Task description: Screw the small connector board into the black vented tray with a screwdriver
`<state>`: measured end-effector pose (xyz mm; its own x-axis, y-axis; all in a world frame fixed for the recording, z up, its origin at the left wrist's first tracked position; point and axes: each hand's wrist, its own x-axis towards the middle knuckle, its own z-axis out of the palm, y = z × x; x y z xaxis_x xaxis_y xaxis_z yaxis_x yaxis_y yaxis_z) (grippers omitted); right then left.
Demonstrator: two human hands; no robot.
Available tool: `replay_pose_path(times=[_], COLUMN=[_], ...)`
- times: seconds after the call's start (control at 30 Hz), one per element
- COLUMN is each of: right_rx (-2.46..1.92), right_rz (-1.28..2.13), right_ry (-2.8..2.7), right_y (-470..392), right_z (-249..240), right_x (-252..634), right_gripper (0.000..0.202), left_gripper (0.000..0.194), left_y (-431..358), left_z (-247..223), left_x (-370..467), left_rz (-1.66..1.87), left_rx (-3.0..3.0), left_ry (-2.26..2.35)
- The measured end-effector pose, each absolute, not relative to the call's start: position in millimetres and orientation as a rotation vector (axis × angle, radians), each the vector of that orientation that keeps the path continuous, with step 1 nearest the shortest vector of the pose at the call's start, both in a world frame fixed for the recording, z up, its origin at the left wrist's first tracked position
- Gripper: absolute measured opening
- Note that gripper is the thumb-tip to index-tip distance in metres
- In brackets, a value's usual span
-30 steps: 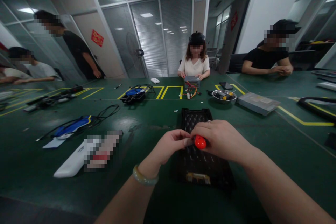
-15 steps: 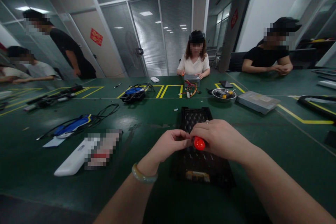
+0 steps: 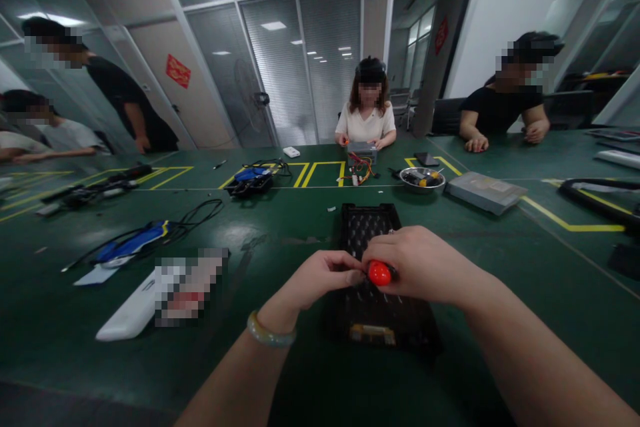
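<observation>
My right hand (image 3: 417, 263) is wrapped round a screwdriver (image 3: 380, 273), its red rounded handle end facing me. Its shaft and tip are hidden under my fingers. My left hand (image 3: 325, 277), with a bracelet at the wrist, has thumb and forefinger pinched together right beside the red handle. Whatever lies between those fingertips is too small to make out. Both hands are over a long black plastic tray-like part (image 3: 373, 220) with rows of small marks inside and a gold-brown patch at its near end.
To the left lie a white power bank-like block (image 3: 133, 310) and a blue cable bundle (image 3: 133, 240). Beyond the black part are a metal bowl (image 3: 423, 180) of tools and a grey metal box (image 3: 485, 191). A co-worker (image 3: 366, 120) sits opposite, handling a grey box with coloured wires.
The view has turned slightly right. My hands keep almost the same hold over the black part. At the right, a seated person's hands have moved apart.
</observation>
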<state>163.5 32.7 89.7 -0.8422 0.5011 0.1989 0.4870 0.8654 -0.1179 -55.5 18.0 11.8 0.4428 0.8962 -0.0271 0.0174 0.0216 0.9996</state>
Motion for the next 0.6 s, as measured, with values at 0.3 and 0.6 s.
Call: replay_pose_path(times=[0.3, 0.6], right_rx=[-0.747, -0.719], right_rz=[0.037, 0.004], right_ry=[-2.826, -2.867], right_y=[31.1, 29.1], right_z=[89.7, 89.1], right_x=[161.8, 161.8], right_gripper=[0.012, 0.012], left_gripper=[0.026, 0.03], left_y=[18.3, 18.7], left_z=[10.9, 12.1], left_x=[-56.5, -58.3], left_rz=[0.843, 0.799], left_rx=[1.332, 1.322], left_ry=[0.892, 0.913])
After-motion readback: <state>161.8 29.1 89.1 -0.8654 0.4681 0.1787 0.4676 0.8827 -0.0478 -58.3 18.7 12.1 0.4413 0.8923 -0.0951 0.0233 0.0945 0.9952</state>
